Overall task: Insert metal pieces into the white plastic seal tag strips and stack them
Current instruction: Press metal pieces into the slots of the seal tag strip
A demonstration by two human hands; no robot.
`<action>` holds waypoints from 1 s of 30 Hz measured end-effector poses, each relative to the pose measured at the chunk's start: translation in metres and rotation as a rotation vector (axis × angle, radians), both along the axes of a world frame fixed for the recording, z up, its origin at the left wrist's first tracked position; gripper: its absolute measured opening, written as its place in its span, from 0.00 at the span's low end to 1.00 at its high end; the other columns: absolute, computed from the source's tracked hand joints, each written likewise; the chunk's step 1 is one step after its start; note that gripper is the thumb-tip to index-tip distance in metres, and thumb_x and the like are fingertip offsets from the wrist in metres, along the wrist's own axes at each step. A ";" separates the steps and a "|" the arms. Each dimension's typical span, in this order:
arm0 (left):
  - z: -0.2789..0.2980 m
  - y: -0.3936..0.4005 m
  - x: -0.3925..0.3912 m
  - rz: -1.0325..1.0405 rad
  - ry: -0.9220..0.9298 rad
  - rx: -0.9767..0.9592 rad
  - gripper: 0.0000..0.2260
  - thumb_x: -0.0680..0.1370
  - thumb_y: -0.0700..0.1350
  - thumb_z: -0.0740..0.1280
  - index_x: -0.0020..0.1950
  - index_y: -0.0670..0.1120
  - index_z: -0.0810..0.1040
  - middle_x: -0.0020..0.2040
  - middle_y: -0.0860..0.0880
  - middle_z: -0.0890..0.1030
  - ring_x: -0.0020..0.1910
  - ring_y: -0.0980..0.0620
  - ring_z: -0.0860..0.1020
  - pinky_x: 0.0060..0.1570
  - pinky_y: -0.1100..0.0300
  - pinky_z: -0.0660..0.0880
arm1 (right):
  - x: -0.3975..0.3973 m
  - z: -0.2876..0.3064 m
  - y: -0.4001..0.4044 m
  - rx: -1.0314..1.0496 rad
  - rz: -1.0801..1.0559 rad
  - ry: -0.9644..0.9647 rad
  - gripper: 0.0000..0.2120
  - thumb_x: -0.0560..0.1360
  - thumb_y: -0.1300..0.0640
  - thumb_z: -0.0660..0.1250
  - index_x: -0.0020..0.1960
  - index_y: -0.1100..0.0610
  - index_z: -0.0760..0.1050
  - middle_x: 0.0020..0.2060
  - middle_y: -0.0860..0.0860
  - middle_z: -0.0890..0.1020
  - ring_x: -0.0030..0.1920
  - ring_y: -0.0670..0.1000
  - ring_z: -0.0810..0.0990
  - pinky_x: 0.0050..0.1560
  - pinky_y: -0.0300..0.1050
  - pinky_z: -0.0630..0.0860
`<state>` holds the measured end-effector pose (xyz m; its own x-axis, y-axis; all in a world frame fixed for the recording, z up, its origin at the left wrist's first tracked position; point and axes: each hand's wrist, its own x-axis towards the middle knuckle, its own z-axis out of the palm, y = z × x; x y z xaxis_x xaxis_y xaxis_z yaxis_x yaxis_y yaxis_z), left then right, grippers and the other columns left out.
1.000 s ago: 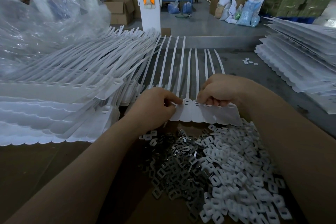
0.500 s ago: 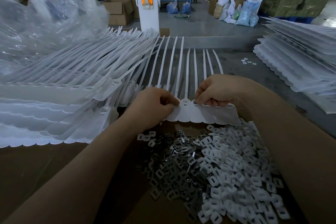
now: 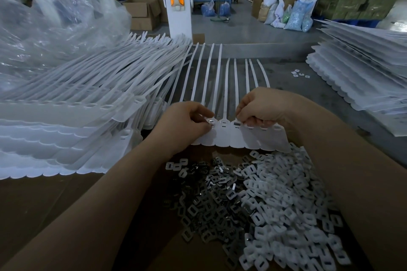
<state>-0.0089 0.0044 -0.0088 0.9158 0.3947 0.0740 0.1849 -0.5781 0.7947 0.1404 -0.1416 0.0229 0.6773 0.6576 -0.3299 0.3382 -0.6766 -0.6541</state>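
Head view. The left hand (image 3: 184, 127) pinches a small shiny metal piece (image 3: 211, 122) between thumb and forefinger at the head slot of the leftmost tag of the white plastic seal tag strip (image 3: 237, 136). The strip lies flat on the tabletop (image 3: 330, 99), its thin tails pointing away from the person. The right hand (image 3: 262, 108) has its fingers curled down onto the tag heads further right; one finger appears to press an insert into a slot, but whether it pinches anything cannot be told.

Risk 1: misalignment. If the metal piece enters its slot tilted, it may jam or seat only part-way. Cause: the pinching fingers hide the slot mouth from above.

Risk 2: strip shift. The strip is thin and flexible. If the right hand eases its downward pressure during insertion, the strip may slide or buckle toward the loose pile.

Risk 3: wrong part. The pile of dark metal pieces (image 3: 211, 200) lies touching the pile of white plastic square caps (image 3: 293, 209) on the brown cardboard sheet (image 3: 44, 200). A blind pick may bring up a cap or two pieces locked together.

Risk 4: skipped slot. One slot between the hands looks unfilled; stacking the strip on the stack of white tag strips (image 3: 66, 134) at left before checking would hide the gap.
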 end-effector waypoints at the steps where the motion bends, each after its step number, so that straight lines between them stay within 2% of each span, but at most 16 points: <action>1: 0.001 0.000 0.000 0.021 -0.021 -0.079 0.09 0.75 0.42 0.73 0.50 0.55 0.80 0.41 0.53 0.84 0.34 0.62 0.80 0.32 0.70 0.75 | -0.001 0.002 0.001 0.040 0.010 -0.027 0.05 0.73 0.63 0.69 0.48 0.63 0.81 0.27 0.53 0.77 0.24 0.47 0.68 0.21 0.36 0.62; 4: 0.004 -0.001 0.002 0.073 -0.034 -0.304 0.11 0.73 0.40 0.75 0.52 0.50 0.80 0.42 0.49 0.84 0.32 0.60 0.80 0.30 0.68 0.75 | -0.007 0.009 0.001 0.189 0.126 -0.005 0.01 0.74 0.59 0.72 0.45 0.54 0.82 0.28 0.48 0.81 0.25 0.43 0.72 0.22 0.35 0.66; 7: 0.005 -0.002 0.002 0.085 -0.041 -0.434 0.12 0.72 0.39 0.75 0.53 0.49 0.80 0.43 0.48 0.84 0.33 0.58 0.82 0.30 0.66 0.75 | -0.013 0.012 0.002 0.248 0.206 0.023 0.01 0.73 0.57 0.73 0.43 0.52 0.83 0.32 0.48 0.83 0.29 0.44 0.75 0.24 0.35 0.68; 12: 0.005 -0.002 0.001 0.081 -0.063 -0.488 0.13 0.71 0.39 0.77 0.53 0.48 0.81 0.43 0.48 0.85 0.36 0.56 0.84 0.30 0.65 0.76 | -0.014 0.010 0.004 0.248 0.214 0.010 0.02 0.73 0.55 0.73 0.42 0.52 0.84 0.34 0.50 0.84 0.35 0.50 0.76 0.30 0.40 0.69; 16: 0.005 -0.003 0.002 0.059 -0.079 -0.472 0.14 0.71 0.39 0.76 0.54 0.47 0.80 0.41 0.49 0.86 0.37 0.56 0.84 0.32 0.66 0.76 | -0.016 0.009 0.005 0.215 0.231 0.012 0.04 0.75 0.55 0.72 0.43 0.54 0.83 0.32 0.49 0.83 0.33 0.46 0.77 0.28 0.36 0.70; 17: 0.005 -0.004 0.002 0.054 -0.084 -0.437 0.13 0.71 0.40 0.76 0.54 0.48 0.80 0.41 0.50 0.85 0.36 0.57 0.83 0.32 0.67 0.76 | -0.016 0.009 0.006 0.199 0.228 0.011 0.04 0.75 0.55 0.71 0.43 0.55 0.83 0.31 0.48 0.82 0.32 0.45 0.76 0.28 0.35 0.71; 19: 0.003 -0.006 0.001 0.030 -0.089 -0.228 0.12 0.72 0.43 0.76 0.52 0.51 0.79 0.41 0.53 0.85 0.37 0.62 0.81 0.34 0.70 0.75 | -0.015 0.010 0.006 0.153 0.197 -0.002 0.07 0.75 0.55 0.71 0.44 0.59 0.82 0.30 0.48 0.81 0.31 0.45 0.75 0.27 0.36 0.70; 21: 0.002 -0.008 0.000 -0.060 -0.053 0.028 0.11 0.72 0.49 0.75 0.51 0.57 0.78 0.47 0.57 0.82 0.45 0.64 0.79 0.42 0.69 0.74 | -0.011 0.010 0.003 0.077 0.150 -0.027 0.10 0.74 0.56 0.70 0.44 0.64 0.81 0.29 0.51 0.79 0.27 0.46 0.73 0.25 0.37 0.67; 25: 0.000 -0.014 -0.001 -0.256 0.119 0.329 0.17 0.71 0.60 0.73 0.59 0.62 0.78 0.66 0.60 0.73 0.66 0.60 0.70 0.67 0.50 0.67 | -0.002 0.010 -0.005 -0.079 0.082 -0.006 0.07 0.73 0.61 0.69 0.39 0.65 0.77 0.27 0.54 0.75 0.25 0.50 0.67 0.25 0.40 0.62; 27: 0.000 -0.016 -0.001 -0.253 0.130 0.375 0.19 0.71 0.60 0.73 0.61 0.63 0.77 0.69 0.60 0.71 0.69 0.59 0.66 0.71 0.44 0.62 | 0.003 0.010 -0.009 -0.114 0.068 0.008 0.06 0.73 0.63 0.69 0.38 0.64 0.77 0.26 0.53 0.74 0.24 0.49 0.67 0.25 0.41 0.62; 30: -0.002 -0.016 -0.001 -0.231 0.112 0.356 0.20 0.71 0.60 0.73 0.61 0.63 0.77 0.68 0.60 0.71 0.69 0.59 0.65 0.71 0.44 0.62 | 0.006 0.009 -0.013 -0.115 0.048 0.024 0.05 0.73 0.63 0.69 0.42 0.66 0.78 0.26 0.54 0.74 0.23 0.48 0.66 0.24 0.40 0.62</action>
